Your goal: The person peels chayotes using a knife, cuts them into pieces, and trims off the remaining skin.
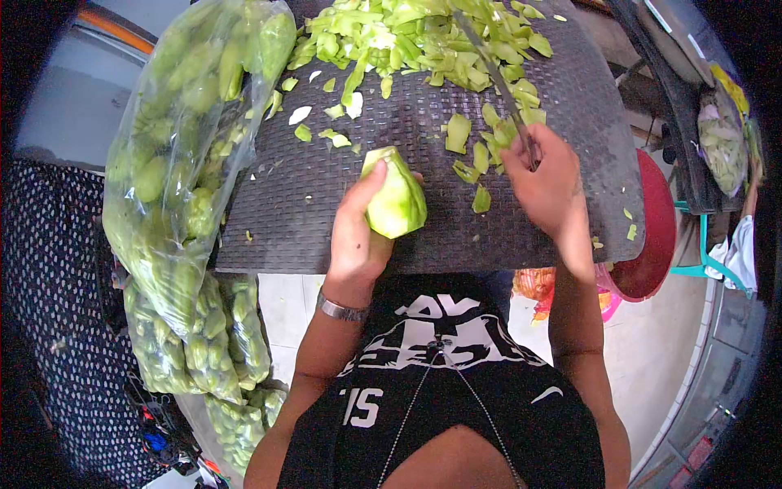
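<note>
Your left hand (pixel 357 232) grips the peeled green vegetable (pixel 397 200) just inside the near edge of the table (pixel 281 220); your right hand (pixel 551 183) clenches the knife (pixel 496 80), mostly bare tabletop between, peel heap (pixel 391 37) beyond, bulging plastic bag (pixel 163 163) crowding the left

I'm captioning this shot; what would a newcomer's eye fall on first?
Probably the bright heap of peelings at the top, on the dark table. Next, the big clear bag of green vegetables at left, then, near the middle, a single green vegetable in the left hand and a knife in the right hand.
</note>
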`<action>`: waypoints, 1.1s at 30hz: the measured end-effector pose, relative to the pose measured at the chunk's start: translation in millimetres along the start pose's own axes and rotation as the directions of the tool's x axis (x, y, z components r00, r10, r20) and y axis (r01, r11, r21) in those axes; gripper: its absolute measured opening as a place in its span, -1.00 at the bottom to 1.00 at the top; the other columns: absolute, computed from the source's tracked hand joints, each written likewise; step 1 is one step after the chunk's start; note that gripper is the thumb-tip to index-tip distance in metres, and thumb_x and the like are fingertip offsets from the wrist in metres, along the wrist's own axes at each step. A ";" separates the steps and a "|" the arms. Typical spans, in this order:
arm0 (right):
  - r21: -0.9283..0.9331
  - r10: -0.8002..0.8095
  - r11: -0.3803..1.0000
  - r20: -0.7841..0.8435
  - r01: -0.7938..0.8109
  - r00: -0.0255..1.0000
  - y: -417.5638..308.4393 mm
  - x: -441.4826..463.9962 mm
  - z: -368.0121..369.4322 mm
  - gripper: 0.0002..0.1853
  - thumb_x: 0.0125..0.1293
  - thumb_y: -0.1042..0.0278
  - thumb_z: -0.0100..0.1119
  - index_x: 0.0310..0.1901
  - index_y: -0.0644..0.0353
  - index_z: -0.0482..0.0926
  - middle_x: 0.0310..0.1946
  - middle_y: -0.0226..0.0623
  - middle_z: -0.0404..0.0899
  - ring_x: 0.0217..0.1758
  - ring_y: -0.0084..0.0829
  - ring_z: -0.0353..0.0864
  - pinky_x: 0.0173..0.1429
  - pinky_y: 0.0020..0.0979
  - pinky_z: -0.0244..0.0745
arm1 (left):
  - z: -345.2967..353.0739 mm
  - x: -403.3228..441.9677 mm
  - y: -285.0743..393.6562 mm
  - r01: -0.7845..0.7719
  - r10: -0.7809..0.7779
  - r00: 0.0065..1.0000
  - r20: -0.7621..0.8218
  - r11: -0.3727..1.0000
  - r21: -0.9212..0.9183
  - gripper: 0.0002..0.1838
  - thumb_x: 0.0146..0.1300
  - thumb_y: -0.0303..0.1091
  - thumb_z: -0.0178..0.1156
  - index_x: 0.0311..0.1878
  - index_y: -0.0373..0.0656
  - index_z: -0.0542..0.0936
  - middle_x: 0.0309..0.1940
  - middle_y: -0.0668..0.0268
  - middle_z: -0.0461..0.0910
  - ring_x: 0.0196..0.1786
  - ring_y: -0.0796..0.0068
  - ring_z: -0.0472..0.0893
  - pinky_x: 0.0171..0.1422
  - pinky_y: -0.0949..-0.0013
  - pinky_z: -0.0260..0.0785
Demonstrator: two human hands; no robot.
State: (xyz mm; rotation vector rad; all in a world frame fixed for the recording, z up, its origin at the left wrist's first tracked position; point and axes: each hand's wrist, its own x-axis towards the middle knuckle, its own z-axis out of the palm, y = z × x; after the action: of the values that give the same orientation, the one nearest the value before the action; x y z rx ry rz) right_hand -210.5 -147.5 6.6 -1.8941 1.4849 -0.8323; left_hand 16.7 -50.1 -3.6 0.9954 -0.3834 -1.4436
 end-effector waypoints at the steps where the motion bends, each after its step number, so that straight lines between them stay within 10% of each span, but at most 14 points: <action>1: 0.005 -0.020 1.000 0.022 0.020 1.000 4.6 -0.1 0.5 -0.75 0.30 0.31 0.42 -0.19 0.30 0.59 -0.45 -0.28 0.61 -0.40 -0.51 0.53 -0.24 -0.38 0.45 | -1.0 3.5 -0.2 0.021 -0.021 1.000 0.000 0.997 -0.072 -0.57 0.51 -0.01 0.21 0.13 -0.20 0.55 -0.13 0.15 0.70 -0.05 0.29 0.73 0.02 0.18 0.61; 4: -0.050 -0.195 0.980 0.012 0.195 0.981 -1.1 -13.3 -0.8 -0.62 0.26 0.14 0.44 -0.11 0.30 0.63 -0.34 0.09 0.69 -0.27 0.10 0.73 -0.18 -0.10 0.56 | 3.8 6.6 -1.8 0.048 -0.055 0.997 -0.051 0.989 -0.139 -0.57 0.56 0.06 0.12 0.15 -0.13 0.56 -0.07 0.17 0.70 -0.01 0.29 0.72 0.03 0.13 0.60; 7: -0.043 -0.085 0.994 0.225 0.097 0.971 -25.4 -22.5 -9.0 -0.51 0.21 0.01 0.52 -0.08 0.29 0.64 -0.38 0.08 0.68 -0.37 0.09 0.69 -0.25 -0.12 0.54 | 1.4 8.1 -2.0 0.088 -0.092 0.996 -0.016 0.980 -0.176 -0.57 0.55 0.08 0.11 0.17 -0.09 0.56 -0.04 0.21 0.70 0.00 0.30 0.71 0.00 0.14 0.60; 8: -0.025 0.010 1.000 0.263 -0.004 0.965 -34.7 -27.7 -8.4 -0.45 0.17 -0.05 0.60 -0.17 0.30 0.60 -0.48 -0.11 0.59 -0.41 -0.42 0.51 -0.27 -0.29 0.45 | -0.6 9.5 -2.5 0.102 -0.103 0.995 0.004 0.979 -0.179 -0.56 0.55 0.09 0.11 0.17 -0.08 0.56 -0.03 0.23 0.69 0.00 0.31 0.71 0.00 0.14 0.60; 11: 0.044 -0.072 0.997 0.372 0.060 0.925 -51.3 -42.8 -7.2 -0.35 0.14 -0.20 0.58 -0.23 0.31 0.54 -0.51 -0.09 0.53 -0.44 -0.34 0.52 -0.30 -0.25 0.44 | -15.7 16.8 -15.2 0.073 -0.051 0.996 0.076 0.942 -0.329 -0.49 0.56 0.10 0.06 0.29 -0.12 0.50 0.05 0.11 0.69 -0.01 0.08 0.71 -0.01 0.01 0.61; 12: 0.067 -0.208 0.978 0.323 0.197 0.923 -45.2 -50.2 3.8 -0.27 0.11 -0.33 0.53 -0.28 0.30 0.46 -0.52 -0.06 0.49 -0.47 -0.15 0.55 -0.33 -0.17 0.45 | 20.0 6.0 -11.0 -0.086 0.012 0.975 -0.223 0.942 -0.324 -0.47 0.54 0.13 0.06 0.27 -0.11 0.54 0.01 0.14 0.71 -0.04 0.14 0.72 0.01 0.04 0.62; 16: -0.003 -0.352 0.930 0.280 0.367 0.893 -44.6 -58.2 18.0 -0.29 0.17 -0.35 0.45 -0.29 0.27 0.44 -0.49 -0.02 0.51 -0.42 0.14 0.61 -0.30 -0.06 0.51 | 13.9 7.3 -9.2 0.059 -0.057 0.998 0.021 0.988 -0.143 -0.45 0.46 0.20 0.12 0.15 -0.11 0.63 -0.08 0.21 0.74 -0.08 0.30 0.75 0.08 0.15 0.62; 25: -0.055 -0.385 0.911 0.247 0.410 0.889 -39.9 -53.4 25.3 -0.30 0.20 -0.37 0.40 -0.30 0.27 0.45 -0.49 -0.04 0.53 -0.41 0.11 0.63 -0.33 -0.06 0.51 | 12.3 12.3 -13.3 0.066 -0.061 0.997 0.039 0.986 -0.154 -0.45 0.46 0.16 0.12 0.18 -0.14 0.60 -0.06 0.19 0.73 -0.04 0.24 0.75 0.14 0.10 0.61; 27: -0.076 -0.352 0.922 0.250 0.380 0.902 -36.2 -48.4 21.1 -0.34 0.26 -0.30 0.40 -0.32 0.30 0.48 -0.49 0.01 0.53 -0.43 0.11 0.58 -0.33 -0.07 0.49 | 13.9 7.1 -16.5 -0.081 0.084 0.996 0.019 0.991 -0.103 -0.45 0.48 0.15 0.10 0.20 -0.17 0.57 -0.06 0.14 0.72 -0.12 0.18 0.74 -0.04 0.15 0.63; 33: -0.141 0.086 0.988 0.177 -0.061 0.980 -6.3 -3.3 -12.4 -0.36 0.41 -0.24 0.28 -0.33 0.38 0.58 -0.48 0.20 0.60 -0.33 0.12 0.71 -0.27 -0.02 0.50 | 8.5 7.4 5.3 0.189 -0.164 0.978 0.127 0.956 -0.223 -0.47 0.52 0.13 0.03 0.23 -0.13 0.54 -0.11 0.08 0.70 -0.40 0.20 0.67 -0.62 0.42 0.35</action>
State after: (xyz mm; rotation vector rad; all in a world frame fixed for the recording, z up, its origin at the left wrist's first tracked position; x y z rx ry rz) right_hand -216.8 -143.8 18.9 -1.9428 1.5193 -0.5200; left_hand 14.8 -60.7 2.7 0.7775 -0.1980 -1.6673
